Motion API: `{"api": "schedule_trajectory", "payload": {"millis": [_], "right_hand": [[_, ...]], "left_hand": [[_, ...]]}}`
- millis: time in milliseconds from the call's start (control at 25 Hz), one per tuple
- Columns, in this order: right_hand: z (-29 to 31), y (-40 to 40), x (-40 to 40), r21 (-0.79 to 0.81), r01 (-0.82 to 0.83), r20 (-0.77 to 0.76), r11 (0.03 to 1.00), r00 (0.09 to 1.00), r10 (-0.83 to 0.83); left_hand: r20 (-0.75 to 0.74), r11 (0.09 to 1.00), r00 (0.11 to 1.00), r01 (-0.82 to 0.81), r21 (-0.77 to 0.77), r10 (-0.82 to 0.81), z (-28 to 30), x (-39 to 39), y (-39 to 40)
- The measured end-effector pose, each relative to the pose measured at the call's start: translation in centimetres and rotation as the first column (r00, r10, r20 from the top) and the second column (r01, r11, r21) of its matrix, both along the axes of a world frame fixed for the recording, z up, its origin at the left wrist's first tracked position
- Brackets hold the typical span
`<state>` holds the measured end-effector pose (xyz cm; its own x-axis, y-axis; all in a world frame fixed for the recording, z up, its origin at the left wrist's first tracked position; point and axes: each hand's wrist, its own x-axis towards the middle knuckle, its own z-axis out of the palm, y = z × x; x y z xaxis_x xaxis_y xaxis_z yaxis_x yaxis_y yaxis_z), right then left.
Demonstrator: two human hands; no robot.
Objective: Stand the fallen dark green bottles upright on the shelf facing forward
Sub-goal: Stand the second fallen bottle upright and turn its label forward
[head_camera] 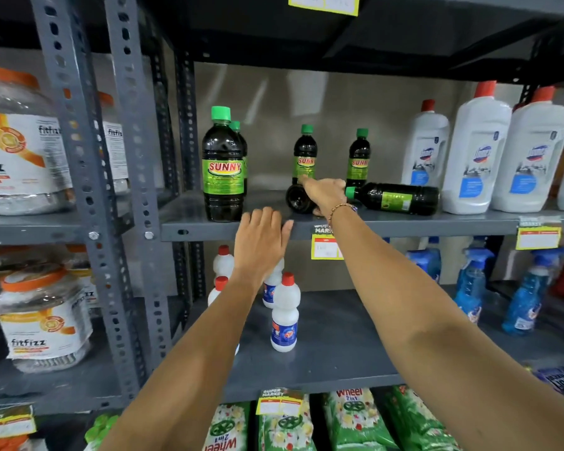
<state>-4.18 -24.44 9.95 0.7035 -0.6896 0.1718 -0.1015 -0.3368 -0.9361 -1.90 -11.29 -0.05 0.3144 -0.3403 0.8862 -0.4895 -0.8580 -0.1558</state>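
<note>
On the grey metal shelf [404,224] two dark green bottles lie on their sides. One fallen bottle [399,197] points its green cap left. The other fallen bottle [296,198] shows its round base toward me, and my right hand [326,194] rests over it; the grip is hard to judge. My left hand [261,237] hovers open in front of the shelf edge. A large upright bottle [223,167] stands at the left with another behind it. Two smaller upright bottles [305,154] [358,157] stand at the back.
White cleaner bottles with red caps [476,151] stand to the right on the same shelf. Small white bottles [284,315] and blue spray bottles [523,304] fill the shelf below. Clear jars [17,148] sit on the left rack behind perforated uprights [79,157].
</note>
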Motion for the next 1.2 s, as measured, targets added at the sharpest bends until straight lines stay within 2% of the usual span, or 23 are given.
{"api": "schedule_trajectory", "payload": {"millis": [120,200,280,400,440,520,560,640,760,880,1040,1200], "right_hand": [[0.9,-2.5,-1.4,0.022,-0.147,-0.081,0.989,0.986,0.148],[2.0,-3.8,-2.7,-0.035,-0.198,-0.195,0.98,0.963,0.188],[3.3,-4.3,-3.1,-0.262,-0.165,-0.33,0.951,0.941,0.072],[4.3,-3.5,-2.4,-0.601,-0.109,-0.411,0.792,0.892,-0.189],[4.1,-3.0,-2.1,-0.653,-0.135,-0.449,0.746,0.862,-0.236],[3.4,-2.3,-1.6,-0.672,-0.188,-0.516,0.716,0.813,-0.27],[3.0,-2.3,-1.3,-0.678,-0.183,-0.506,0.712,0.819,-0.271],[2.2,-2.7,-0.7,-0.66,-0.099,-0.374,0.745,0.903,-0.211],[0.6,-2.7,0.4,-0.439,0.012,-0.083,0.899,0.995,-0.054],[-0.7,-2.7,1.1,-0.236,0.05,0.118,0.97,0.993,-0.022],[-0.9,-4.1,0.8,-0.012,-0.058,0.293,0.998,0.954,0.059],[-0.7,-4.7,0.0,-0.07,-0.134,0.312,0.988,0.938,0.149]], "left_hand": [[0.046,1.0,0.999,-0.011,-0.021,0.012,0.4,0.2,-0.5],[0.035,1.0,0.999,-0.019,-0.023,0.02,0.0,0.2,-0.7],[0.007,0.997,1.0,-0.025,-0.066,0.026,-0.1,0.0,-1.1],[0.017,0.991,0.999,-0.028,-0.131,0.031,0.3,-0.2,-1.7],[0.018,0.991,0.999,-0.024,-0.131,0.026,0.3,-0.2,-1.7],[0.011,0.994,1.0,-0.016,-0.112,0.017,0.2,-0.1,-1.4],[0.009,0.994,1.0,-0.017,-0.104,0.018,0.0,0.0,-1.3],[0.027,0.994,0.999,-0.021,-0.106,0.024,-0.2,0.1,-1.3],[0.054,0.991,0.998,-0.023,-0.132,0.03,-0.3,0.4,-1.5],[0.084,0.989,0.996,-0.028,-0.144,0.041,-0.5,0.8,-1.6],[0.108,0.985,0.994,-0.016,-0.174,0.035,-0.5,1.0,-1.8],[0.133,0.982,0.99,-0.018,-0.188,0.043,-0.7,1.0,-2.0]]}}
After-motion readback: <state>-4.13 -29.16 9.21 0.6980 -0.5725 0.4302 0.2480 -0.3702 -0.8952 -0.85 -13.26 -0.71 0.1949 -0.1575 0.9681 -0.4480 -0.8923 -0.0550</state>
